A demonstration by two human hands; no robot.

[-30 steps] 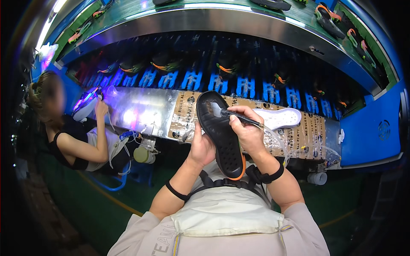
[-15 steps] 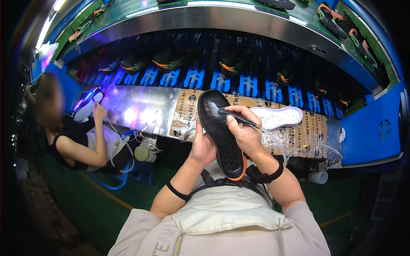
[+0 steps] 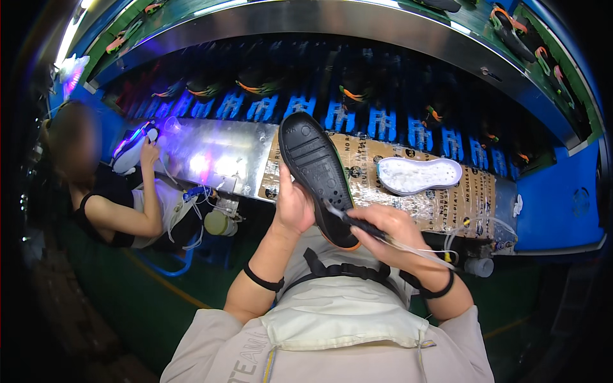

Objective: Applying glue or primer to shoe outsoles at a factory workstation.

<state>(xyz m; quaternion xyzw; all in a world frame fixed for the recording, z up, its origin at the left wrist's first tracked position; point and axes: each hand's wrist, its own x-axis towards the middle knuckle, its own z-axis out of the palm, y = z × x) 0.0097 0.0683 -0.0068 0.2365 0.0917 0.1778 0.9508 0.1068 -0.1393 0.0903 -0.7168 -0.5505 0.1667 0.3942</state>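
My left hand (image 3: 295, 207) grips a black shoe (image 3: 313, 159) by its left side, in front of my body. The shoe's underside faces up, with cross grooves and small holes, and a strip of orange shows at its near end. In my right hand (image 3: 389, 233) is a dark-handled brush (image 3: 364, 225) with a clear tube running from it. The bristles are at the near part of the shoe's underside; whether they touch it is hard to tell. Beyond my right hand, a white shoe sole (image 3: 418, 175) lies on the bench, hollow side up, with whitish patches inside.
Printed brown cardboard (image 3: 469, 198) under clear film covers part of the metal bench (image 3: 239, 150). Blue racks (image 3: 383, 124) line its back below a conveyor (image 3: 357, 22) carrying shoes. On the left a co-worker (image 3: 121, 204) handles a shoe. A pale container (image 3: 220, 223) hangs near the bench edge.
My right hand has brought the brush from the shoe's far end down toward its near end. The shoe has shifted slightly up and left, and more of its grooved underside shows.
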